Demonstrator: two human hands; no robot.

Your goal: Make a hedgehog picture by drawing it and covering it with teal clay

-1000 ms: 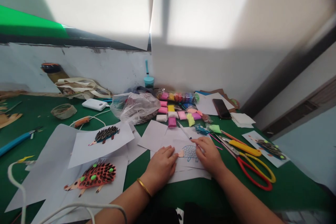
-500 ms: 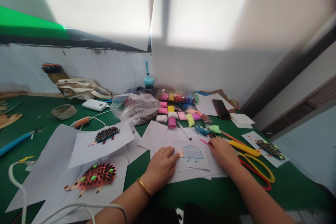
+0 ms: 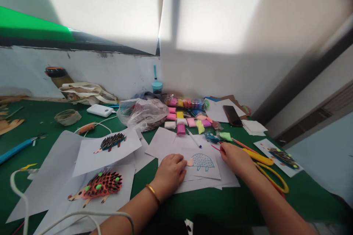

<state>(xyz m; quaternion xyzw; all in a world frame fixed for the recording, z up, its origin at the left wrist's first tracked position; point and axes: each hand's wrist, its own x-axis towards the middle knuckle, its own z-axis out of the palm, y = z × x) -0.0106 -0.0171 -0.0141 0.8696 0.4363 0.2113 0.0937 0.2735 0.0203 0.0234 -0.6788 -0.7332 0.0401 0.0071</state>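
Note:
A sheet of paper [image 3: 205, 174] bears a blue outline drawing of a hedgehog [image 3: 203, 160], whose face is filled with peach-coloured clay [image 3: 190, 162]. My left hand [image 3: 171, 170] lies palm down on the paper just left of that face, fingers loosely extended and holding nothing. To the right of the drawing, my right hand [image 3: 235, 157] pinches a thin pink plastic clay tool [image 3: 215, 147]. Its tip points left over the paper, and the fingers hide its other end. Beside the right hand are a blue clay packet [image 3: 211, 137] and a light green one [image 3: 226, 136].
Yellow-handled scissors [image 3: 275, 174] lie under and beside my right forearm. A marker [image 3: 194, 138] and several clay packets [image 3: 181, 129] lie beyond the drawing. Finished hedgehog pictures [image 3: 103, 185] are at left, another [image 3: 281, 156] at right. A white cable [image 3: 91, 213] crosses the front left.
My right hand has shifted slightly to the right, and the pink clay tool has turned edge-on. The left hand's fingers have drawn back a little from the clay face.

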